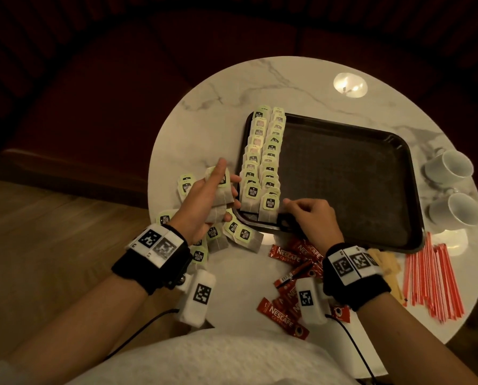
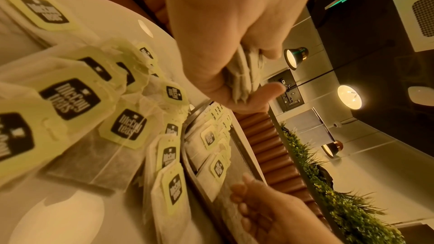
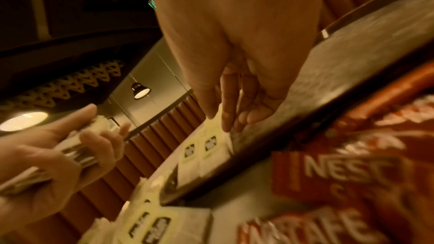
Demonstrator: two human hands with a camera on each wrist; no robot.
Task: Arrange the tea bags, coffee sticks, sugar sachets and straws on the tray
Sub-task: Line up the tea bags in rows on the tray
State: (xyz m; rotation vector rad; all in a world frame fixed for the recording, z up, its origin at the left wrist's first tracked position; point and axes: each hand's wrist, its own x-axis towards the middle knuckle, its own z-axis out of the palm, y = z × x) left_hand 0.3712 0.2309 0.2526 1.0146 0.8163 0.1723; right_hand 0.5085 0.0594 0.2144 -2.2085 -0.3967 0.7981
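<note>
A black tray [image 1: 357,176] lies on a round marble table [image 1: 232,87]. Two overlapping columns of green-tagged tea bags [image 1: 260,162] run down the tray's left side. My left hand [image 1: 226,176] hovers just left of the tray and grips a small stack of tea bags [image 1: 218,201], whose lower edges show in the left wrist view [image 2: 241,81]. My right hand [image 1: 288,207] rests on the tray's near left corner. Its relaxed fingertips [image 3: 226,125] touch the front tea bag [image 1: 270,204] of the right column and hold nothing.
Loose tea bags [image 1: 240,234] lie under and around my left wrist. Red coffee sticks [image 1: 288,254] are scattered at the table's near edge. Tan sachets [image 1: 385,262] and red straws [image 1: 432,279] lie at front right. Two white cups [image 1: 449,168] stand right of the tray.
</note>
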